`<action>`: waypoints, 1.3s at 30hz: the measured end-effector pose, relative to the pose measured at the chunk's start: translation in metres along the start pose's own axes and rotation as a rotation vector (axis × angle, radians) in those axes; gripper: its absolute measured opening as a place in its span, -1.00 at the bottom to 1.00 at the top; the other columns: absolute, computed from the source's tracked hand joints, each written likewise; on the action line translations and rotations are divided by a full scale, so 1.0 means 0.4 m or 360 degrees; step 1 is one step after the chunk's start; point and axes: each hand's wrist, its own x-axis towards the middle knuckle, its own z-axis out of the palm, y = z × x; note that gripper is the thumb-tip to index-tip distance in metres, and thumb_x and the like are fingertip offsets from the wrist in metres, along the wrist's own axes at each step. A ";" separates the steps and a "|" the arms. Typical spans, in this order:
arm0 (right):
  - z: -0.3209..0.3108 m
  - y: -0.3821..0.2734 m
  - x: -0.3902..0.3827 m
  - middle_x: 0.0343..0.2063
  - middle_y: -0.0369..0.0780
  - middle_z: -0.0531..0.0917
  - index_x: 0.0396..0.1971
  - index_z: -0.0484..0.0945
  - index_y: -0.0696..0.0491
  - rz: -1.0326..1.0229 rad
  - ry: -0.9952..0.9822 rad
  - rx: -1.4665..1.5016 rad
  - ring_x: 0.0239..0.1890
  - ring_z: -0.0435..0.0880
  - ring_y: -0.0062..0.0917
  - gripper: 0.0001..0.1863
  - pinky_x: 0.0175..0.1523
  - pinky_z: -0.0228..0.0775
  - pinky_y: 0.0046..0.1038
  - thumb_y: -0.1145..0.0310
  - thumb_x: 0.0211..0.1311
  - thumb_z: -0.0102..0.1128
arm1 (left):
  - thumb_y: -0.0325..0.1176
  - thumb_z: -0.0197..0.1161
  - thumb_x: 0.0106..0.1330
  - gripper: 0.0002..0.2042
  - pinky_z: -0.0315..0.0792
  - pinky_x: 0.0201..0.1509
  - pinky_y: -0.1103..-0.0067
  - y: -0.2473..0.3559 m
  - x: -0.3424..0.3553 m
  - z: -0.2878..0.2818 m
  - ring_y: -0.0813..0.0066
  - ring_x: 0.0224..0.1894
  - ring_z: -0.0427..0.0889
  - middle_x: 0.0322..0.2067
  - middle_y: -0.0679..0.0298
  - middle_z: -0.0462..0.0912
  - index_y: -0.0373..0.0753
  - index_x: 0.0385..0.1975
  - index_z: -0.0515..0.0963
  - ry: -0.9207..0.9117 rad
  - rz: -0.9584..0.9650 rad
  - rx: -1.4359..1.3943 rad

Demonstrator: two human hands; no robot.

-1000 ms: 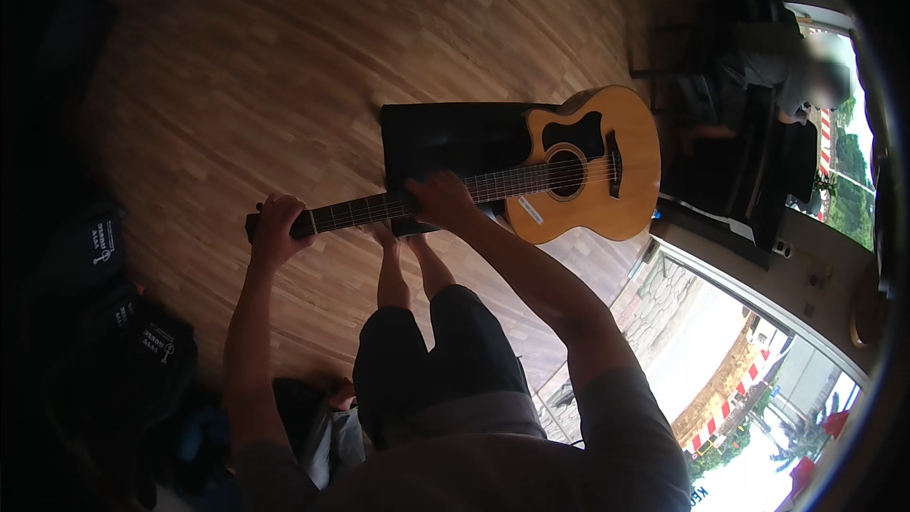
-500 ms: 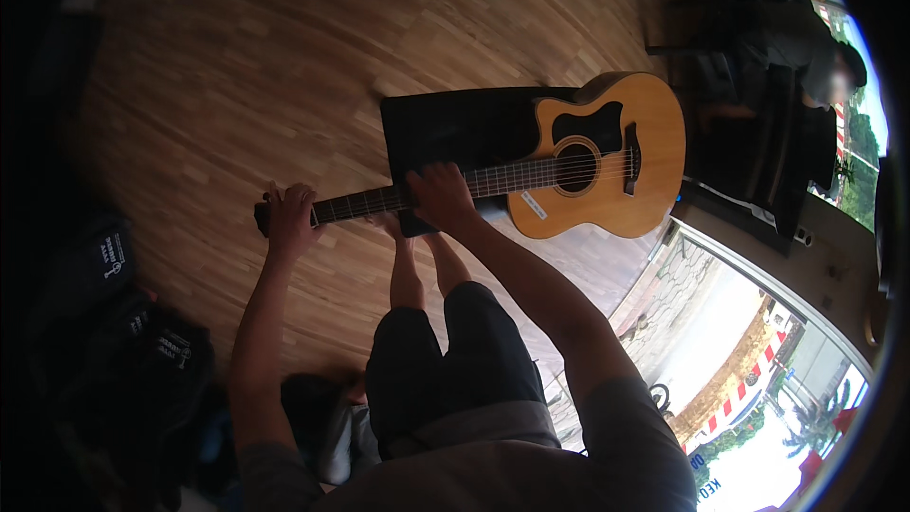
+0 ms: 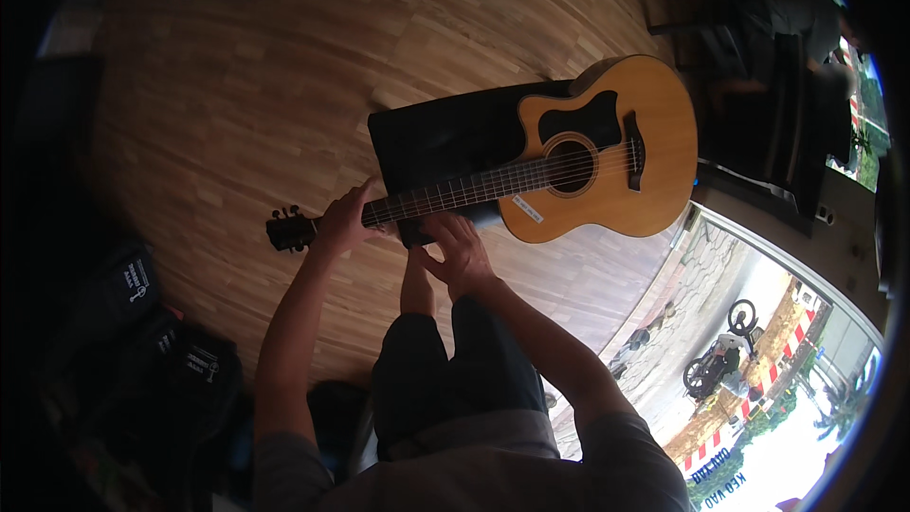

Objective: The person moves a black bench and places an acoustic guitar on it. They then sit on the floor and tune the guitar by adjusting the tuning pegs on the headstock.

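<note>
An acoustic guitar [image 3: 654, 104] with a natural wood top and black pickguard lies face up, partly over a black flat-topped bench [image 3: 455, 128]. Its neck points left toward the dark headstock. My left hand [image 3: 343, 226] is closed round the neck just beside the headstock, its palm side hidden. Below the middle of the neck, my right hand [image 3: 462, 251] is close to the bench's near edge. The thumb stands apart from the bent fingers, and nothing shows between them. Whether its fingertips touch the neck or bench I cannot tell.
Wood-plank floor [image 3: 246, 85] surrounds the bench. Dark bags [image 3: 190, 370] sit at the lower left. On the right are dark furniture [image 3: 758, 152] and a blurred person [image 3: 801, 14]. A bright glass opening at the lower right shows a motorbike [image 3: 716, 365] outside.
My left hand has slid from the headstock onto the neck, uncovering the tuning pegs. My right hand has come off the strings to below the neck. The view has shifted slightly.
</note>
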 end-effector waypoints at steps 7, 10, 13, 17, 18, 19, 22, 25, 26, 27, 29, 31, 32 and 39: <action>0.011 0.191 -0.293 -0.23 -0.11 0.78 -0.07 0.59 0.18 0.1596 0.0520 0.0846 -0.13 0.77 -0.40 -0.61 0.02 0.58 -0.34 0.10 0.53 0.15 | 0.16 0.53 0.16 0.04 0.47 0.38 0.16 0.060 0.070 -0.031 -0.04 0.37 0.47 0.29 -0.08 0.46 -0.10 0.56 0.09 0.0325 -0.0083 -0.0053; 0.039 0.309 -0.306 -0.02 -0.03 0.73 0.20 0.42 0.12 0.2030 0.0703 0.1434 0.01 0.74 -0.31 -0.42 0.09 0.56 -0.26 -0.12 0.59 -0.06 | 0.09 0.48 0.26 -0.08 0.39 0.44 0.18 0.058 0.173 -0.038 -0.01 0.43 0.37 0.36 -0.08 0.37 -0.24 0.50 0.17 0.0735 0.0051 0.0157; 0.070 0.397 -0.271 0.29 0.05 0.49 0.42 0.17 0.03 0.2134 0.1009 0.1953 0.24 0.60 -0.10 -0.37 0.29 0.48 -0.04 -0.08 0.60 -0.14 | 0.13 0.45 0.27 -0.16 0.45 0.38 0.18 0.115 0.287 -0.066 -0.01 0.39 0.41 0.29 -0.06 0.45 -0.30 0.39 0.30 0.0811 0.0154 0.0079; 0.104 0.445 -0.240 0.50 -0.05 0.22 0.53 0.05 -0.06 0.2016 0.1150 0.2561 0.51 0.22 0.01 -0.30 0.46 0.23 0.21 -0.10 0.56 -0.12 | 0.31 0.39 0.23 -0.21 0.52 0.31 0.17 0.114 0.380 -0.021 0.00 0.35 0.44 0.20 0.00 0.53 -0.28 0.21 0.48 0.0696 -0.0139 0.0241; 0.107 0.437 -0.223 0.51 -0.07 0.21 0.54 0.04 -0.07 0.2024 0.1190 0.2642 0.54 0.16 0.00 -0.28 0.47 0.20 0.25 -0.11 0.55 -0.10 | 0.31 0.40 0.21 -0.20 0.53 0.30 0.18 0.117 0.383 -0.017 0.01 0.35 0.44 0.20 0.00 0.53 -0.27 0.21 0.48 0.0703 -0.0158 0.0222; 0.117 0.446 -0.228 0.49 -0.16 0.24 0.51 0.12 -0.09 0.1967 0.1156 0.2780 0.54 0.14 -0.05 -0.29 0.48 0.13 0.29 -0.10 0.51 -0.02 | 0.32 0.42 0.19 -0.19 0.54 0.29 0.18 0.120 0.383 -0.014 0.02 0.35 0.44 0.20 0.01 0.53 -0.27 0.21 0.48 0.0694 -0.0178 0.0216; 0.149 0.472 -0.237 0.25 -0.21 0.43 0.39 0.28 -0.24 0.1754 0.1065 0.2965 0.41 0.33 -0.12 -0.38 0.45 0.17 0.29 -0.07 0.42 0.15 | 0.33 0.46 0.14 -0.15 0.57 0.26 0.22 0.104 0.379 -0.014 0.05 0.34 0.46 0.19 0.02 0.52 -0.29 0.20 0.48 0.0687 -0.0215 0.0215; 0.149 0.482 -0.243 0.25 -0.27 0.44 0.33 0.33 -0.22 0.1794 0.1070 0.2990 0.31 0.40 -0.18 -0.43 0.43 0.18 0.26 -0.02 0.40 0.19 | 0.31 0.49 0.12 -0.15 0.59 0.24 0.26 0.101 0.375 0.006 0.07 0.31 0.49 0.15 0.03 0.54 -0.32 0.18 0.49 0.0792 -0.0206 0.0276; 0.143 0.479 -0.240 0.25 -0.27 0.45 0.32 0.34 -0.22 0.1813 0.1076 0.2970 0.30 0.41 -0.19 -0.44 0.42 0.18 0.26 -0.01 0.40 0.19 | 0.31 0.49 0.12 -0.16 0.59 0.24 0.26 0.103 0.378 0.004 0.08 0.30 0.50 0.14 0.02 0.54 -0.32 0.18 0.50 0.0766 -0.0222 0.0263; 0.142 0.475 -0.237 0.25 -0.27 0.45 0.32 0.34 -0.22 0.1814 0.1075 0.2961 0.31 0.41 -0.19 -0.44 0.42 0.18 0.26 -0.01 0.40 0.19 | 0.31 0.49 0.12 -0.16 0.60 0.24 0.27 0.103 0.381 0.002 0.08 0.29 0.50 0.14 0.02 0.55 -0.32 0.17 0.50 0.0738 -0.0239 0.0252; 0.148 0.480 -0.240 0.25 -0.27 0.45 0.32 0.34 -0.22 0.1808 0.1089 0.2949 0.32 0.40 -0.19 -0.44 0.42 0.17 0.27 0.00 0.39 0.19 | 0.31 0.49 0.11 -0.16 0.60 0.23 0.27 0.102 0.385 -0.005 0.09 0.28 0.51 0.13 0.01 0.55 -0.32 0.17 0.50 0.0707 -0.0250 0.0236; 0.152 0.487 -0.243 0.25 -0.27 0.44 0.31 0.34 -0.23 0.1804 0.1088 0.2941 0.32 0.39 -0.19 -0.46 0.40 0.19 0.28 -0.01 0.40 0.18 | 0.31 0.49 0.11 -0.16 0.60 0.22 0.28 0.101 0.389 -0.008 0.09 0.27 0.52 0.13 0.01 0.54 -0.32 0.17 0.50 0.0701 -0.0251 0.0223; 0.152 0.492 -0.245 0.25 -0.27 0.44 0.30 0.35 -0.23 0.1802 0.1090 0.2937 0.32 0.39 -0.19 -0.47 0.39 0.19 0.28 -0.01 0.40 0.17 | 0.31 0.49 0.11 -0.15 0.60 0.22 0.28 0.099 0.389 -0.007 0.09 0.26 0.52 0.13 0.01 0.54 -0.33 0.17 0.50 0.0698 -0.0251 0.0209; 0.152 0.494 -0.249 0.31 -0.28 0.41 0.35 0.32 -0.10 0.1977 0.1143 0.2746 0.41 0.29 -0.23 -0.39 0.39 0.15 0.28 -0.10 0.43 0.01 | 0.38 0.47 0.07 -0.12 0.65 0.06 0.32 0.076 0.361 0.023 0.13 0.14 0.57 0.02 0.04 0.56 -0.35 0.12 0.53 0.0685 -0.0323 0.0229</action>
